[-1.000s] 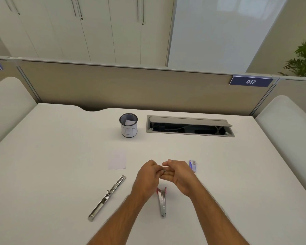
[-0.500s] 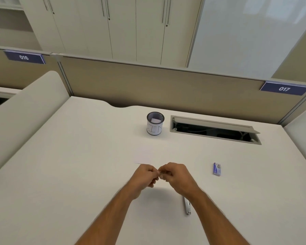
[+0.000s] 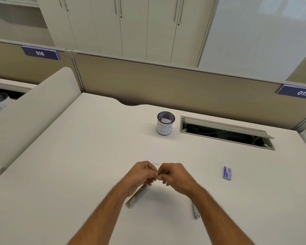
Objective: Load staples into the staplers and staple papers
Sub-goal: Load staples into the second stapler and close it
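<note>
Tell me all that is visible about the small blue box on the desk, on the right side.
The small blue box is a flat rectangular pack, seemingly cardboard, with a pale printed patch on its top face; the print is too small to read. It looks closed and lies flat on the white desk, its long side pointing roughly away from the person. It lies alone, right of the right hand, nearer than the cable hatch. Nothing but the desk touches it.

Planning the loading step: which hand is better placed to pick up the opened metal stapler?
Left, probably. The opened metal stapler lies directly under the left hand, partly hidden by it. The right hand sits farther off. Both hands pinch something small between them, so one must free up first.
</note>
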